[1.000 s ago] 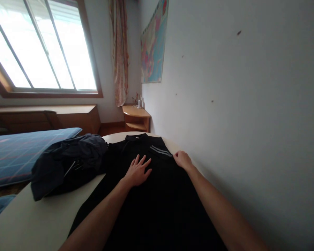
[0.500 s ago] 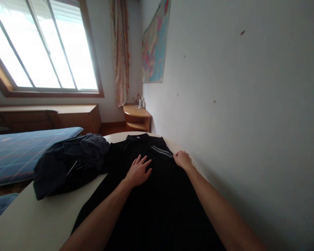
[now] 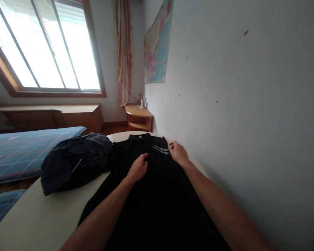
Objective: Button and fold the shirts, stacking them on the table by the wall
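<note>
A black polo shirt (image 3: 157,195) lies spread on the pale table, its collar (image 3: 140,136) at the far end. The right sleeve is folded in over the chest, and its cuff carries two grey stripes (image 3: 161,150). At the outer end of those stripes, my right hand (image 3: 178,152) is closed, thumb and finger pinching the sleeve edge. My left hand (image 3: 138,168) is over the middle of the chest, fingers stretched forward and thumb apart, holding nothing. Whether its palm presses on the cloth cannot be seen.
A bunched pile of dark clothing (image 3: 78,158) with white cords sits on the table (image 3: 54,216), left of the shirt. Beyond it is a blue checked mattress (image 3: 28,150). A white wall (image 3: 238,122) runs close along the right, and a small corner shelf (image 3: 138,111) stands behind.
My right hand has shifted slightly up and left along the sleeve edge. The spread fingers of my left hand have drawn closer together. The view has turned a little left.
</note>
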The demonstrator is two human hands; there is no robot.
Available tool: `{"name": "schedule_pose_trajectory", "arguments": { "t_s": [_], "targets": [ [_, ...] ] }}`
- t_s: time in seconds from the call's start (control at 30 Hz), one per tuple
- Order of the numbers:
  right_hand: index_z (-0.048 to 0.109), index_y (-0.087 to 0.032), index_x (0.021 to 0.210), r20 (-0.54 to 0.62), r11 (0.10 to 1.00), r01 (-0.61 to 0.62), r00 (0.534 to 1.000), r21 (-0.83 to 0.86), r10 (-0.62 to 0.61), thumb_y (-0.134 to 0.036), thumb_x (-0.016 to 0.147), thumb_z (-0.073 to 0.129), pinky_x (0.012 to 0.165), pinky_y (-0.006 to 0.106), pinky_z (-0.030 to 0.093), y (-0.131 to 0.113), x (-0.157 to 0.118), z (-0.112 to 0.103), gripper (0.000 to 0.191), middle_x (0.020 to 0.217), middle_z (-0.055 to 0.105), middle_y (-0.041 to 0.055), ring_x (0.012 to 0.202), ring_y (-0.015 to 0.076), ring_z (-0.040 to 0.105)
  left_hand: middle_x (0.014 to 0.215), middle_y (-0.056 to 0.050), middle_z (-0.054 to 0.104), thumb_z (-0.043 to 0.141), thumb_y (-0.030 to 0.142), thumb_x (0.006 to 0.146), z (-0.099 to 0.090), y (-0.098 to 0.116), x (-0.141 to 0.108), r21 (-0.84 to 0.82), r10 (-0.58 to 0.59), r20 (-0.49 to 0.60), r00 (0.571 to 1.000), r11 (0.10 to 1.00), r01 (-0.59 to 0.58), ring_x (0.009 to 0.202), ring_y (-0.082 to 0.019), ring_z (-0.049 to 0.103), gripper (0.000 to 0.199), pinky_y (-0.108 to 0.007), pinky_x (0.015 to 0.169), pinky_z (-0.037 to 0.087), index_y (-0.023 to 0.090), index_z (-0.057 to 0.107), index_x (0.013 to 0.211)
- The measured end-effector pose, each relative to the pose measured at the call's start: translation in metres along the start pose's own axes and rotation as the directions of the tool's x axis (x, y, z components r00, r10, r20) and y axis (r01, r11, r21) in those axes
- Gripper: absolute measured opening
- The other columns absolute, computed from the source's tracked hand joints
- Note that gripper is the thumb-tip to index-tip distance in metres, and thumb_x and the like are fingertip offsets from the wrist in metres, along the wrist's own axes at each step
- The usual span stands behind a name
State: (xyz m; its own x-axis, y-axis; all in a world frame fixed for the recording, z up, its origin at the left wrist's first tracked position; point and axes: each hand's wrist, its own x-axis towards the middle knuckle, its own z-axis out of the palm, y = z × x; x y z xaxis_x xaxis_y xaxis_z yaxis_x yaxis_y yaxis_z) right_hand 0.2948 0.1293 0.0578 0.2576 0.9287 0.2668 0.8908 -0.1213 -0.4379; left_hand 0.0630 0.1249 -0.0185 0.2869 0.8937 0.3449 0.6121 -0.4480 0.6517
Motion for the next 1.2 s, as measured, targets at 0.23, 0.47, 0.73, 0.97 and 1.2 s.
{"name": "schedule_pose_trajectory", "arguments": {
  "t_s": [0.23, 0.47, 0.73, 0.97, 1.2],
  "targets": [
    [0.064, -0.022, 0.1, 0.123, 0.949, 0.161, 0.972, 0.271, -0.2, -0.016, 0.086, 0.062, 0.077, 0.026, 0.047, -0.04, -0.021, 0.027, 0.015, 0.089, 0.072, 0.002, 0.081, 0.0155, 0.066, 0.132, -0.012, 0.063, 0.045, 0.015, 0.092, -0.002, -0.001, 0.0, -0.059, -0.007, -0.017, 1.0, 0.998, 0.006, 0.125, -0.02, 0.057, 0.044, -0.037, 0.111, 0.041, 0.013, 0.051, 0.136],
    [0.064, -0.018, 0.101, 0.255, 0.899, 0.222, 0.908, 0.377, -0.332, -0.009, 0.084, 0.059, 0.08, 0.023, 0.047, -0.028, -0.036, 0.043, 0.02, 0.095, 0.073, 0.0036, 0.085, 0.0134, 0.066, 0.132, -0.01, 0.064, 0.048, 0.013, 0.089, -0.002, 0.0, -0.003, 0.093, 0.112, 0.039, 0.993, 0.989, -0.115, 0.136, -0.025, 0.047, 0.044, -0.044, 0.116, 0.036, 0.017, 0.06, 0.131],
    [0.07, -0.02, 0.094, 0.422, 0.952, 0.306, 0.863, 0.002, -0.278, -0.042, 0.079, 0.07, 0.067, 0.027, 0.042, -0.017, -0.056, 0.016, 0.027, 0.091, 0.073, 0.006, 0.081, 0.0196, 0.066, 0.133, -0.004, 0.063, 0.045, 0.01, 0.089, -0.002, 0.005, -0.007, 0.218, 0.216, 0.127, 0.968, 0.946, -0.24, 0.132, -0.025, 0.048, 0.05, -0.046, 0.114, 0.037, 0.026, 0.06, 0.134],
    [0.069, -0.019, 0.1, 0.432, 0.962, 0.266, 0.862, 0.064, -0.267, -0.03, 0.083, 0.066, 0.065, 0.025, 0.04, -0.02, -0.069, 0.009, 0.02, 0.088, 0.071, 0.0042, 0.077, 0.0165, 0.064, 0.134, -0.008, 0.062, 0.041, 0.012, 0.089, -0.006, 0.01, 0.007, 0.167, 0.15, 0.167, 0.974, 0.97, -0.178, 0.127, -0.025, 0.054, 0.047, -0.041, 0.112, 0.039, 0.019, 0.065, 0.128],
    [0.061, -0.013, 0.121, 0.452, 0.897, 0.217, 0.803, 0.384, -0.388, -0.028, 0.084, 0.068, 0.064, 0.022, 0.044, -0.034, -0.068, 0.004, 0.04, 0.088, 0.072, 0.004, 0.072, 0.0133, 0.065, 0.13, -0.009, 0.065, 0.037, 0.01, 0.088, -0.019, -0.003, 0.024, 0.146, 0.104, 0.109, 0.989, 0.982, -0.119, 0.123, -0.022, 0.058, 0.046, -0.035, 0.111, 0.041, 0.016, 0.069, 0.122]
  ]
}}
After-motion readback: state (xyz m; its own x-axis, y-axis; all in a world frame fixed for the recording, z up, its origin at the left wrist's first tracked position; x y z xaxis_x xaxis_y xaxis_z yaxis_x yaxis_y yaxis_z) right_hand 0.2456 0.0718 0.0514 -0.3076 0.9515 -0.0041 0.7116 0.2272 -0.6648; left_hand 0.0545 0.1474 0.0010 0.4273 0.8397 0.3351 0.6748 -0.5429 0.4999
